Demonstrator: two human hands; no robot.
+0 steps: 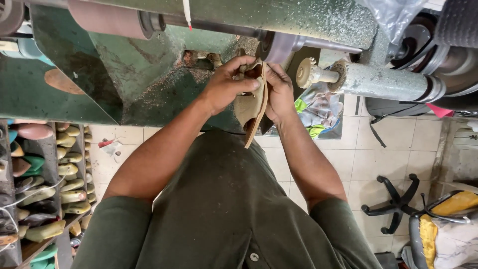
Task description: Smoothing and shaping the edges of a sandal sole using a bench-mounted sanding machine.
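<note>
A tan shoe sole (255, 107), flat and edge-on to me, is held upright between both hands against the dark grinding wheel (273, 47) of a green machine (149, 74). My left hand (226, 84) grips its upper left side with fingers curled over the top. My right hand (280, 92) clasps the other side, thumb near the wheel. The sole's lower end points down toward my green shirt.
A pink sanding drum (107, 19) sits on the shaft at upper left. A brush-tipped spindle (311, 74) juts out at right. Shelves of shoe lasts (45, 184) stand at left. A chair base (396, 201) and a bag with yellow cloth (448, 224) lie on the tiled floor.
</note>
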